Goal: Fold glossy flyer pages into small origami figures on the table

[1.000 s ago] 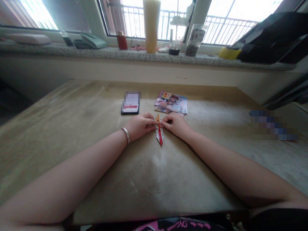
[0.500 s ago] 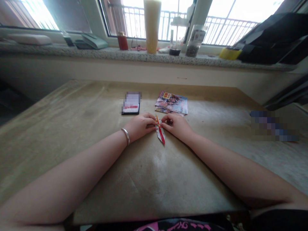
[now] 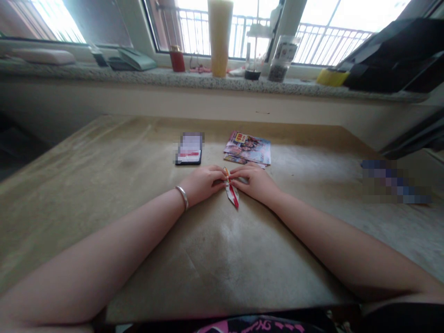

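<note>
A narrow piece of folded paper [image 3: 232, 194], white with red and some orange, lies on the table in front of me, its pointed end toward me. My left hand [image 3: 205, 181], with a silver bangle at the wrist, grips its left edge between thumb and fingers. From the other side my right hand [image 3: 255, 179] presses fingertips and thumb on the paper's upper part. The fingers of both hands cover some of its middle.
Beyond my hands a phone [image 3: 189, 157] lies on the left and a stack of printed leaflets [image 3: 248, 148] on the right. A blurred blue item [image 3: 391, 180] lies at the table's right. Bottles, a tall yellow cylinder [image 3: 219, 41] and a black bag [image 3: 388, 60] line the windowsill [image 3: 194, 81].
My right hand's fingers have straightened and come down over the paper's upper part. The paper's lower flaps look slightly wider apart, with less red showing. My left hand has hardly moved.
</note>
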